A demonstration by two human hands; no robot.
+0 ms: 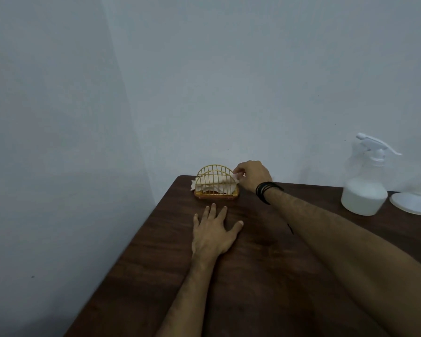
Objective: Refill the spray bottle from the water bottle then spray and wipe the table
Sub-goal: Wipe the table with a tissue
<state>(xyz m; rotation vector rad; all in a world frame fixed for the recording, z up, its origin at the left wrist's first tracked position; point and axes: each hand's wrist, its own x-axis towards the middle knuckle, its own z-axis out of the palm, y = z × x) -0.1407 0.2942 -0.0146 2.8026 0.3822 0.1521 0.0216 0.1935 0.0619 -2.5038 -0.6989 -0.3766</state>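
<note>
- Right hand (252, 175) reaching to the far corner of the table (265, 276), fingertips pinching the corner of a napkin (235, 176) at the right end of the wire napkin holder (216, 182).
- Left hand (213, 233) lying flat on the wood just in front of the holder, fingers straight and spread, gripping nothing.
- Spray bottle (365, 188) standing upright well off to the right near the back edge, partly full of liquid, trigger head in place; judged already refilled and probably sprayed, though no wet patch readable on the dark wood.
- Flat white piece (411, 203) just beside the spray bottle, maybe a funnel or lid; too blurred to tell.
- Water bottle not in view.

Risks from here:
- Thin paper, small pinch on one corner: likely to tear if pulled sideways against the wires instead of upward.
- Napkins packed together and crumpled: could drag out several at once, or leave loose ones spilling over the left side, where one already pokes out.
- Light holder, nothing steadying it: might tip or slide toward the table edge, sitting close to the corner; left hand near enough to brace it but not touching.
- Extended right forearm sweeping back to the right: possible knock against the spray bottle and the white piece.
</note>
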